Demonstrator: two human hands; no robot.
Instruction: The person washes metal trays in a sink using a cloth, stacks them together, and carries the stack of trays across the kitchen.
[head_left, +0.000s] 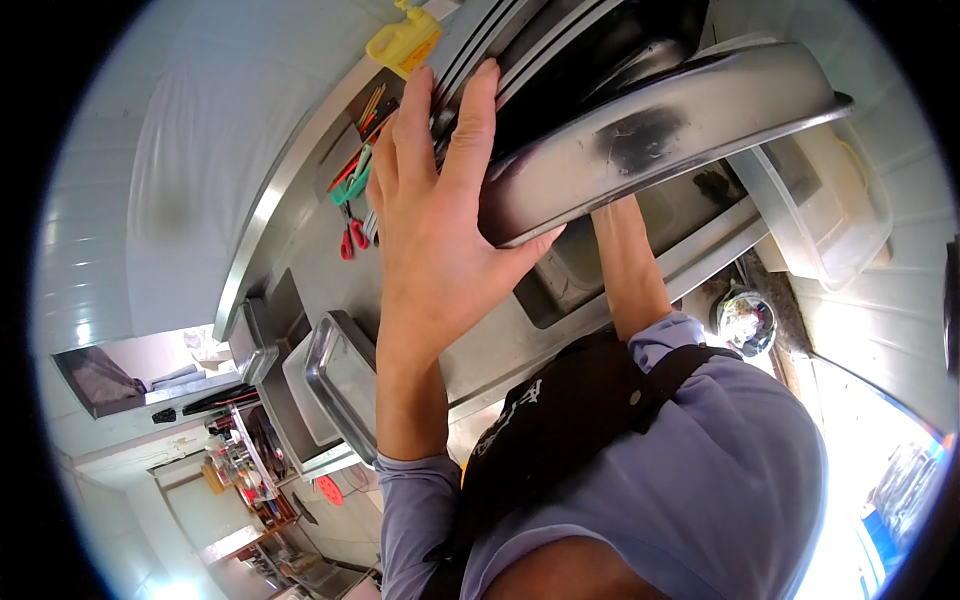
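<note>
steel counter (340, 283) with inset sink (537, 302), red-handled scissors (348, 243), green-handled tool (350, 188) beside them

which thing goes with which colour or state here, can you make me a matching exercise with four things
1. jug
2. large metal pan
3. apron
4. scissors

A. black with white marks
B. red handles
C. yellow
D. held at one end by the left hand

Pairs: 1-C, 2-D, 3-A, 4-B

Metal pan (665, 150) over sink (575, 262), room beside scissors (347, 246)
</note>
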